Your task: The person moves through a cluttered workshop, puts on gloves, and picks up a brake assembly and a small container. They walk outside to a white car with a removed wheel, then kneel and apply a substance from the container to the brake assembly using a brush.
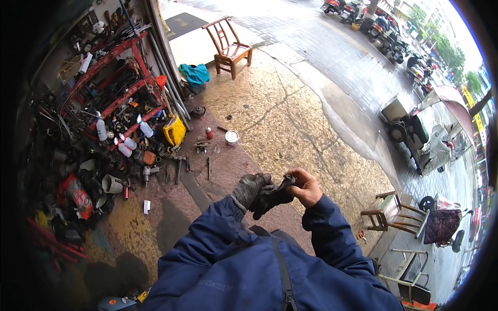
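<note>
My left hand (249, 189) wears a dark grey work glove, and its fingers are closed at the edge of a loose black glove (272, 200). On the other side, my bare right hand (308, 188) pinches the same glove between thumb and fingers. The loose glove sits bunched between both hands, in front of my chest. Its inside and part of the left fingers are hidden by folds.
Tools, bottles and parts crowd a red metal rack (136, 52) at left. A hammer (179, 168), a white tub (231, 137) and a yellow container (174, 130) sit nearby. Wooden chairs stand ahead (234, 52) and right (386, 211). Parked scooters (381, 28) line the street.
</note>
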`<state>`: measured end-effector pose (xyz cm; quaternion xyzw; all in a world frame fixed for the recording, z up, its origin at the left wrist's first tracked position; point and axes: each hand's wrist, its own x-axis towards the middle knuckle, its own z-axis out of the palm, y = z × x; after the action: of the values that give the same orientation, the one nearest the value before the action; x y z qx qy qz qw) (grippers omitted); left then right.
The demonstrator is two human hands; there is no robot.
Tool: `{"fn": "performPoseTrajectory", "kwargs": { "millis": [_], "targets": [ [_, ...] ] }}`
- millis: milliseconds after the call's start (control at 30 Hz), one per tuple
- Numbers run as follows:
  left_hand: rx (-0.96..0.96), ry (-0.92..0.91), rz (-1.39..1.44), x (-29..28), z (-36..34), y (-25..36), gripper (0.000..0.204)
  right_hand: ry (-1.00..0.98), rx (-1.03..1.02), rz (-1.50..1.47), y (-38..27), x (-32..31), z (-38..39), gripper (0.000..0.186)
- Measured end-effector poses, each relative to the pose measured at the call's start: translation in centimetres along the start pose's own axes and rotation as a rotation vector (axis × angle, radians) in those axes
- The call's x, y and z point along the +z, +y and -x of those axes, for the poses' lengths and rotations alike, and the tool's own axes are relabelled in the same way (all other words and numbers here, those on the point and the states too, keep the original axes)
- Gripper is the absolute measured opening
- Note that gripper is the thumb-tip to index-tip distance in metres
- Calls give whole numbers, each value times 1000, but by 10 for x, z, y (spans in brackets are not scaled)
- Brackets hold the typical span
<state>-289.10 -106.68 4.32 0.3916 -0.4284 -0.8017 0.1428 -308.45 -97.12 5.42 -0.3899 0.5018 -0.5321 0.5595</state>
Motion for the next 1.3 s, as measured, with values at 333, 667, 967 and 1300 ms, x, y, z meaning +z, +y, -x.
{"fn": "performPoseTrajectory", "kwargs": {
  "millis": [333,667,967,1300],
  "targets": [
    [54,103,282,-69,-8,-20,25,9,-8,6,16,36,-68,13],
    [254,313,-436,-94,-47,38,23,-94,-434,514,16,65,-166,34],
    [276,377,350,-111,-107,54,18,-74,-187,324,16,47,-220,24],
    [264,707,-106,-107,-130,68,15,120,-58,539,24,28,-272,10]
  ]
}}
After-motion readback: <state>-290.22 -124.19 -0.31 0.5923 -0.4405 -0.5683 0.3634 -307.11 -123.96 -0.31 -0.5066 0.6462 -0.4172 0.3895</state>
